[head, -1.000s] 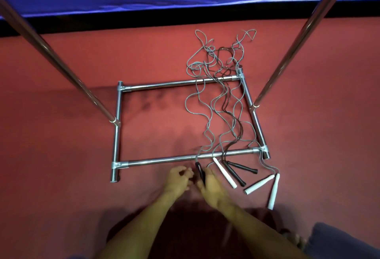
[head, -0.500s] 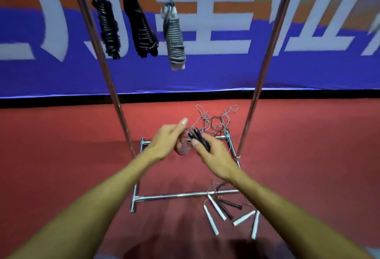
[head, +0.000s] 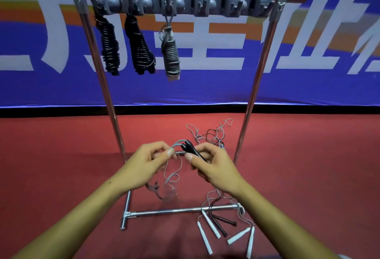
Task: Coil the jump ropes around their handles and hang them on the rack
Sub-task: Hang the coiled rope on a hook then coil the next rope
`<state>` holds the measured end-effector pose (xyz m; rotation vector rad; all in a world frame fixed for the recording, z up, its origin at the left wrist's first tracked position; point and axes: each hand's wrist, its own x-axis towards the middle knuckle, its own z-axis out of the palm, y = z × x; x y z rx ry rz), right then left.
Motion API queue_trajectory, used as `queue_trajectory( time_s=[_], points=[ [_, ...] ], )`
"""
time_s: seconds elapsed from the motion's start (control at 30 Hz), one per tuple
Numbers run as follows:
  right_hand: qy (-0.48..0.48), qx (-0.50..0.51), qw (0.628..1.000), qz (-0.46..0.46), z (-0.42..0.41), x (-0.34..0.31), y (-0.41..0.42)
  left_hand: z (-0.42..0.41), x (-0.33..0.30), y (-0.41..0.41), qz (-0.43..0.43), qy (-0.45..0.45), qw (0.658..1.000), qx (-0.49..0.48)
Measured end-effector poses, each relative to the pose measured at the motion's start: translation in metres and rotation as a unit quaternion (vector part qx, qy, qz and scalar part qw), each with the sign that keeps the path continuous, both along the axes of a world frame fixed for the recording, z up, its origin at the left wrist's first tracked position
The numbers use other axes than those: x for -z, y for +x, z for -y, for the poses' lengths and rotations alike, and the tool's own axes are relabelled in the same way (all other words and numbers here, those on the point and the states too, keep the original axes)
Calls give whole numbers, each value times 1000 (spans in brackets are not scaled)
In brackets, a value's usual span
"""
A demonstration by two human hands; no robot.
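Black paired handles [head: 192,150] are pinched in the right hand [head: 214,167], its grip closed round them; the left hand [head: 144,164] pinches their grey rope [head: 174,173], which trails down toward 6 o'clock. Loose ropes [head: 209,135] lie on the red floor [head: 61,156] at 12 o'clock; white and black handles [head: 224,230] lie at 5 o'clock. Three coiled ropes [head: 141,47] hang from the rack [head: 181,1] at 11 o'clock.
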<state>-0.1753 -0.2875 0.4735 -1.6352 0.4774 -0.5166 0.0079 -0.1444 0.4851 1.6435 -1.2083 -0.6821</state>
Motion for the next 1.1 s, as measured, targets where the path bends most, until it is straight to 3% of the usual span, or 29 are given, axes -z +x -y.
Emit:
queue_trajectory(
  time_s=[0.17,0.4,0.67,0.73,0.83,1.0,1.1],
  points=[
    [-97,-43,993,-48,12,14,10,16,1,-1,-89,46,995,-3],
    [-189,-52,976,-93,13,12,5,25,1,-9,-109,27,994,2],
    [-142,-105,984,-39,7,4,-10,13,-5,-11,-93,25,995,19],
    [-129,-44,991,-9,11,2,-10,10,-1,-4,-91,55,994,35],
    [-37,64,997,29,30,3,-11,5,4,11,-52,109,990,75],
    [57,145,987,26,47,15,-9,4,18,29,-18,156,987,18],
    [39,167,985,-9,47,23,-2,7,20,35,93,129,986,-53]
  ],
)
